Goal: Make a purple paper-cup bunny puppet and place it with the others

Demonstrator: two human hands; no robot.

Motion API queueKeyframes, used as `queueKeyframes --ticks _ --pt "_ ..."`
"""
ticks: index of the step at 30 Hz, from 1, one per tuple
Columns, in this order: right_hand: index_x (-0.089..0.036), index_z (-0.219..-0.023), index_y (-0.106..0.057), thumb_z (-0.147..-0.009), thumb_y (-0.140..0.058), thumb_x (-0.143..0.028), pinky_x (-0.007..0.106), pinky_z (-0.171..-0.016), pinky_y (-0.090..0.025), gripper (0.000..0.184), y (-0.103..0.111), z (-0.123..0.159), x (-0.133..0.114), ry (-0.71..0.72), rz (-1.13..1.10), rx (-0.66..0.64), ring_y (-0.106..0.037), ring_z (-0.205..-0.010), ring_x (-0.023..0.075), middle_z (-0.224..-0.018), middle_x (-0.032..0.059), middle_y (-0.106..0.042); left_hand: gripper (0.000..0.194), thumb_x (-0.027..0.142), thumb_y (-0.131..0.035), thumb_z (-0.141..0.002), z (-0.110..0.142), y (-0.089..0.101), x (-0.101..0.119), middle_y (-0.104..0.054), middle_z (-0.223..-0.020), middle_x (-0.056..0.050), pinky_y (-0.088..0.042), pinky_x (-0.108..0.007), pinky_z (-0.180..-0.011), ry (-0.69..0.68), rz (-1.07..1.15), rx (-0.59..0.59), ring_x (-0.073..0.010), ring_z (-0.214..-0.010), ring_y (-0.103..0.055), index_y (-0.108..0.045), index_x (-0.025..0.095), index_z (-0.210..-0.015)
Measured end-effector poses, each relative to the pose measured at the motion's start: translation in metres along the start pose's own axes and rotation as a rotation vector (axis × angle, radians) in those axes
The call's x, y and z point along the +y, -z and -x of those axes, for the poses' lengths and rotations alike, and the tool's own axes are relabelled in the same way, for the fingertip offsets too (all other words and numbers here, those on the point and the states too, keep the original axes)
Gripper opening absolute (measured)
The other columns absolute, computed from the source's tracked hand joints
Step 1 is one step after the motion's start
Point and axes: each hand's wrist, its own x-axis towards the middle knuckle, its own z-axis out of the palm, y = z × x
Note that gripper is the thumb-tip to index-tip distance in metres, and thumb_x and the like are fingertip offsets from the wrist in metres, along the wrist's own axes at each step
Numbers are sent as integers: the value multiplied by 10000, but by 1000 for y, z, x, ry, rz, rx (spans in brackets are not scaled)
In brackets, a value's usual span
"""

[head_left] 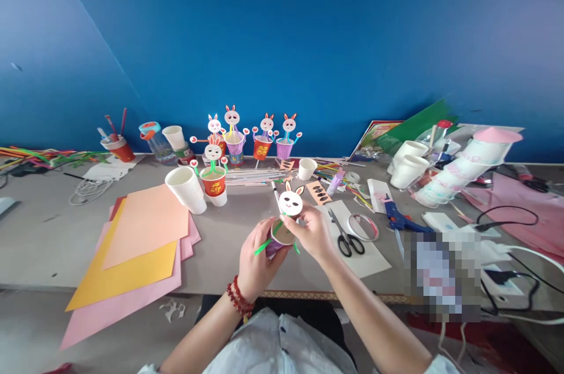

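My left hand point(257, 256) is wrapped round a purple paper cup point(274, 246) near the front of the table. Green strips point(263, 246) stick out from the cup's sides. Above its rim stands a white paper rabbit face point(291, 203) with pointed ears, dark eyes and a small mouth. The fingers of my right hand point(314, 232) pinch at the bottom of this face, by the cup's rim; what exactly they grip there is partly hidden. Close to my right hand lie black-handled scissors point(350, 243) on a white sheet point(372, 262), with a roll of tape point(363, 227) beside them.
Finished-looking rabbit cups point(262, 147) stand along the wall. Stacked white cups point(185, 187) are at left, behind coloured paper sheets point(145, 221). At right lie a blue glue gun point(403, 216), a power strip point(502, 283) with cables, and a leaning cup tower point(467, 168).
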Motion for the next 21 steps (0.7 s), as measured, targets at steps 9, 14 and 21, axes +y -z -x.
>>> queueKeyframes --ticks 9,14,21 --pt "-220 -661 -614 -863 -655 -319 306 -677 -509 228 -2 3 -9 48 67 111 -655 -774 229 -812 63 -690 522 228 -630 -894 -2 0 3 -638 -1300 -116 -468 -464 -985 -78 -93 23 -306 -1183 -603 -485 282 -1393" --pt "-215 -668 -612 -865 -648 -319 295 -647 -496 226 -4 4 -14 27 89 131 -630 -716 206 -776 51 -654 495 171 -617 -884 -2 -2 5 -646 -1270 -111 -451 -463 -980 -85 -89 52 -301 -1165 -603 -517 288 -1354" --pt "-203 -774 -715 -856 -694 -360 346 -788 -535 179 0 4 -7 -10 -98 105 -677 -879 255 -918 86 -727 571 342 -762 -799 -8 0 5 -621 -1265 -127 -485 -434 -981 253 398 -5 -305 -1157 -610 -512 234 -1301"
